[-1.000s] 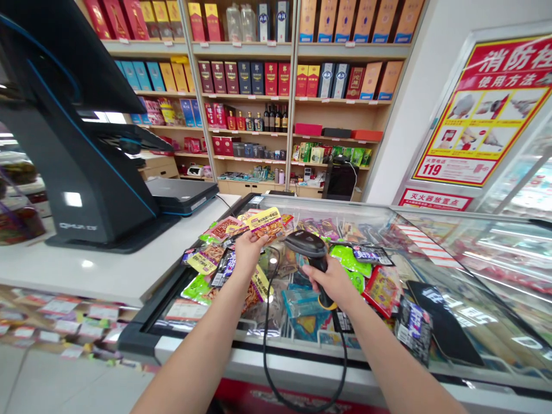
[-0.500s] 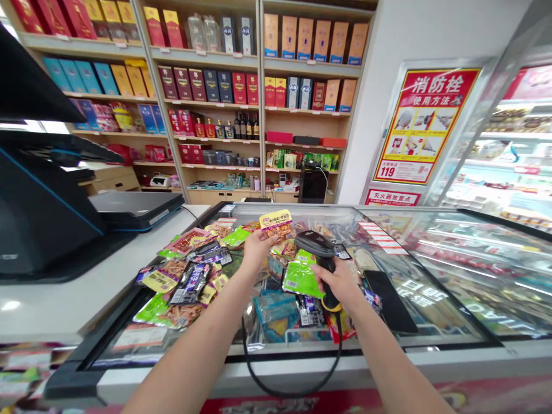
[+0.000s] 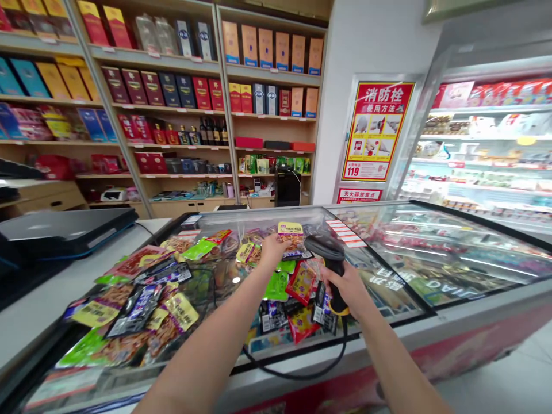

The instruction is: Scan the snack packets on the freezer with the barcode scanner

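My left hand [image 3: 275, 251] is closed on the edge of a snack packet [image 3: 291, 234] with a pale yellow top and a brown filling showing below. It holds the packet up over the glass freezer top, just left of the scanner head. My right hand [image 3: 347, 284] is wrapped round the handle of a black barcode scanner [image 3: 324, 247], its cable looping down in front. Beside my right fingers is a red packet [image 3: 302, 282]; whether they touch it I cannot tell. A bright green packet [image 3: 276, 286] and several dark packets [image 3: 272, 316] lie below my hands.
A large pile of snack packets [image 3: 142, 305] covers the left of the freezer top [image 3: 379, 287]. Further left stands a counter [image 3: 43, 287] with a flat dark device [image 3: 69, 230]. Shelves of boxed goods [image 3: 181, 92] line the back wall; a lit fridge [image 3: 483, 155] is at right.
My view has swung to the right. The red packet now shows by my right hand, where a green one was. My left hand still holds a yellow-topped packet, now closer to the scanner.
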A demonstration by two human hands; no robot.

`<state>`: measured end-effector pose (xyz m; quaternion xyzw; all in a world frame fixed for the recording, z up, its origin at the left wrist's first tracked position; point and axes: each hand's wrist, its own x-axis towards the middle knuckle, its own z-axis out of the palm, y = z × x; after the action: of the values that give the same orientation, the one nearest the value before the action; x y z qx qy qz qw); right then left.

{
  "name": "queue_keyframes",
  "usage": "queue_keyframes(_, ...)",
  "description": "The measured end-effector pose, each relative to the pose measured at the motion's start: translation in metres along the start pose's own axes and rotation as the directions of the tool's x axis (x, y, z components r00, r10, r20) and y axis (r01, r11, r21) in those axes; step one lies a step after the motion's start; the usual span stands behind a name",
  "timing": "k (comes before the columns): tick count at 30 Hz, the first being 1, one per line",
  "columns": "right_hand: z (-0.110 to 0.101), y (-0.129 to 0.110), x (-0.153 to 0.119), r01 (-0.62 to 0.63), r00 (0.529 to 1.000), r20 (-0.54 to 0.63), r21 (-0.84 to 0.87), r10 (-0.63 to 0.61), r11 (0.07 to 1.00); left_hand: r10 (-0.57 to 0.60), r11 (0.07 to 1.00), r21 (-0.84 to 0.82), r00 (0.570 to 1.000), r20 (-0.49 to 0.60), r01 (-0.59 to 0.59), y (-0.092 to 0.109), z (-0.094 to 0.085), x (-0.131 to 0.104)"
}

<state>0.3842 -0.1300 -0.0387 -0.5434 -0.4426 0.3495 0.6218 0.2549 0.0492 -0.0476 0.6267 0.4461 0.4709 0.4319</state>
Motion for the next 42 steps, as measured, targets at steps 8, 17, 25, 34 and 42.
queue_keyframes(8, -0.017, 0.009, -0.003, -0.046, 0.998, -0.042, -0.007, 0.046, 0.999, -0.019, 0.788, 0.616, 1.000, 0.001, 0.014, 0.019, 0.012, -0.014)
queue_keyframes(17, -0.020, 0.029, -0.006, -0.102, 0.995, -0.021, -0.028, 0.101, 0.994, 0.078, 0.682, 0.731, 0.992, -0.103, 0.022, 0.010, 0.001, -0.034)
queue_keyframes(25, -0.005, 0.030, -0.007, -0.097, 0.994, 0.044, -0.083, 0.101, 0.992, 0.086, 0.523, 0.849, 0.987, -0.133, 0.068, 0.019, -0.111, -0.055)
queue_keyframes(34, 0.033, 0.020, -0.006, -0.095, 0.990, 0.104, -0.042, 0.099, 0.995, -0.200, 0.256, 0.953, 0.973, -0.112, 0.162, -0.011, -0.295, -0.073)
queue_keyframes(42, 0.071, 0.024, -0.021, -0.057, 0.968, 0.238, -0.080, 0.074, 0.995, -0.296, 0.349, 0.936, 0.953, 0.071, 0.038, -0.015, -0.312, -0.054)
